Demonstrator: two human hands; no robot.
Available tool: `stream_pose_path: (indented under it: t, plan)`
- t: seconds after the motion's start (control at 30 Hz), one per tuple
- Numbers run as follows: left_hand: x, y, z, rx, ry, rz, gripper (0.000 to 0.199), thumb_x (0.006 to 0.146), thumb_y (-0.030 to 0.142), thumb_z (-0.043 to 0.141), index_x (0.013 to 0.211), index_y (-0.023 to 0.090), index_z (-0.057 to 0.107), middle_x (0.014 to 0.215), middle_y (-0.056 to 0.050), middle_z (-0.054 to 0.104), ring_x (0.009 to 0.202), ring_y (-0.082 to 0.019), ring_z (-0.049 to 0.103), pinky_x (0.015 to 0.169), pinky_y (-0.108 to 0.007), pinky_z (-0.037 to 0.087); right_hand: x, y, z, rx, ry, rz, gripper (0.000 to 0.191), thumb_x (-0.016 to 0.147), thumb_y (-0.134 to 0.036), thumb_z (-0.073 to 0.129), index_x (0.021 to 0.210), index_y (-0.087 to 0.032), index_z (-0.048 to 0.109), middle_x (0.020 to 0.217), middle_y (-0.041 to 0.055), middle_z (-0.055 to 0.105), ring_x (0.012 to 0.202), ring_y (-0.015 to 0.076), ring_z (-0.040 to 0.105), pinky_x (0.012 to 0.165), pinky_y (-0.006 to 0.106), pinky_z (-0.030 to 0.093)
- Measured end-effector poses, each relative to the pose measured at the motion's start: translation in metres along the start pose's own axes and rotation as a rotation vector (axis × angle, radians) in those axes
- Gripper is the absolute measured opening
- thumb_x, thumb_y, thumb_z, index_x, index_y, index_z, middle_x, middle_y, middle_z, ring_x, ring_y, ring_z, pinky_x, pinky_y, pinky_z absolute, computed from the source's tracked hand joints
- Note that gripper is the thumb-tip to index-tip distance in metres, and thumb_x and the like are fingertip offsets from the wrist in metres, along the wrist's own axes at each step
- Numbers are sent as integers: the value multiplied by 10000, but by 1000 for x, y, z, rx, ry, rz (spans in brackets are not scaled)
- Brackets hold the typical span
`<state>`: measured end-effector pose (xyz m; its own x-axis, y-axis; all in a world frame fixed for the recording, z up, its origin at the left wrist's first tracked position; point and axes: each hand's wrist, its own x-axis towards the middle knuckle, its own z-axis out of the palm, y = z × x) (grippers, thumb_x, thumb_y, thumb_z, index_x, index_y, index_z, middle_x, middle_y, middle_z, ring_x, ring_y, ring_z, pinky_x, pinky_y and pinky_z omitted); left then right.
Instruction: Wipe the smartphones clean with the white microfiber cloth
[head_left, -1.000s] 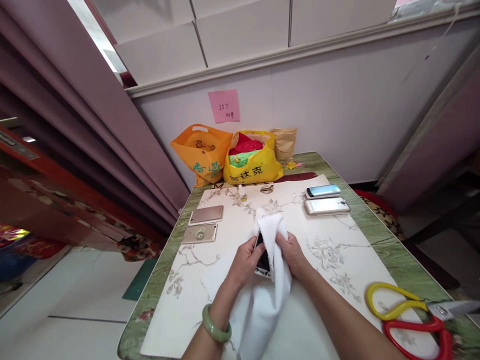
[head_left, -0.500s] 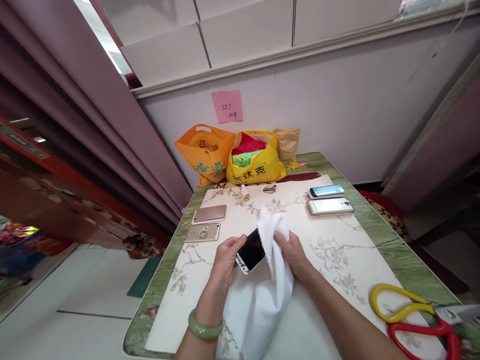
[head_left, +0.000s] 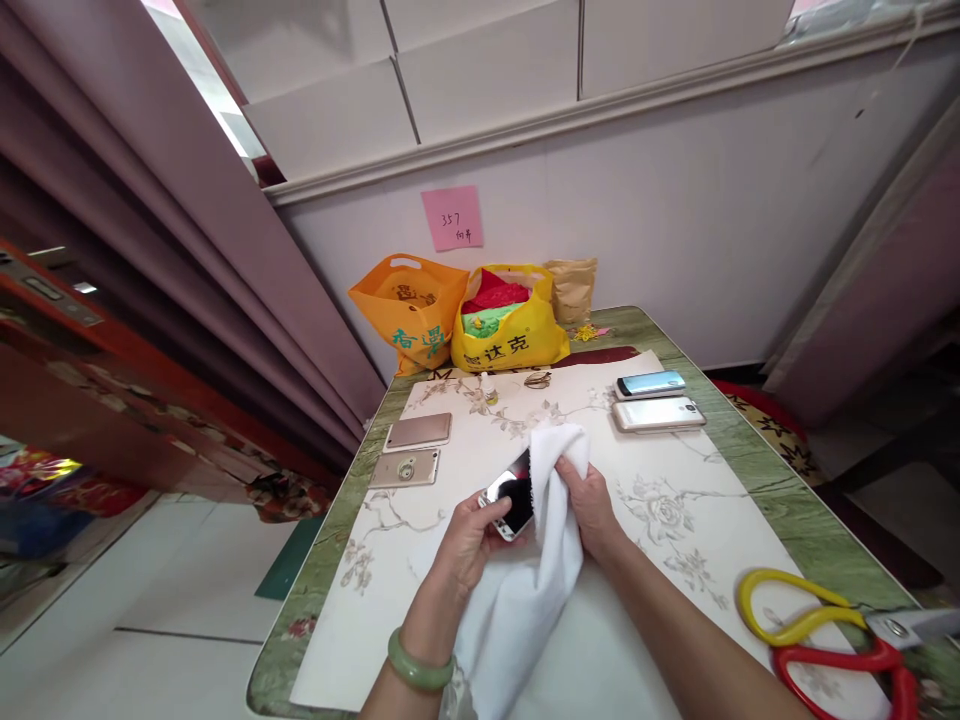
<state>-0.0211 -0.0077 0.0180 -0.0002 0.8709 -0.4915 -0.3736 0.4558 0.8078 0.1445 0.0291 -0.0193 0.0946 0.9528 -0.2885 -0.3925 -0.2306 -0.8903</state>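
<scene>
A phone with a black screen [head_left: 517, 505] is tilted above the table's middle, its lower end in my left hand [head_left: 471, 535], with the thumb lying on the screen. A white cloth [head_left: 555, 510] covers the phone's upper right end and hangs down toward the front edge. My right hand [head_left: 591, 500] grips the cloth near that end of the phone; its fingertips are partly hidden by the folds.
Two phones [head_left: 418, 430] lie at the left and two more [head_left: 651, 385] at the right. Large scissors [head_left: 825, 625] rest at the front right. An orange bag [head_left: 412, 310], a yellow bag [head_left: 514, 340], a brown pouch [head_left: 574, 290] and a small bottle [head_left: 489, 388] stand at the back.
My left thumb has moved from the phone's edge onto its screen. The cloth and my right hand have shifted slightly to the right, and the phone has turned a little.
</scene>
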Motion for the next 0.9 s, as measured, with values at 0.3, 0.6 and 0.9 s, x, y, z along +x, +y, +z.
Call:
stream_pose_path:
  t: [0.3, 0.6, 0.9]
  plan:
    - [9, -5, 17, -477, 177, 269, 183, 722, 222, 752, 863, 171, 647, 793, -22, 719, 744, -145, 678, 722, -242, 550, -9, -2, -1, -308, -474, -170, 383, 716, -454, 720, 949, -153, 682, 874, 48, 718, 787, 228, 643, 691, 313, 512]
    - [6, -11, 20, -365, 53, 168, 372, 752, 493, 678, 882, 144, 669, 864, -91, 728, 870, -229, 681, 791, -329, 530, -9, -4, -1, -169, -433, -62, 383, 716, -528, 709, 830, -168, 644, 724, 20, 685, 624, 178, 604, 566, 264, 470]
    - [3, 3, 6, 130, -13, 316, 396, 773, 453, 673, 1031, 152, 668, 937, -76, 724, 867, -214, 656, 802, -314, 478, -8, -1, -2, -226, -405, -104, 392, 789, -543, 628, 745, -154, 629, 658, 19, 639, 595, 161, 558, 538, 248, 430]
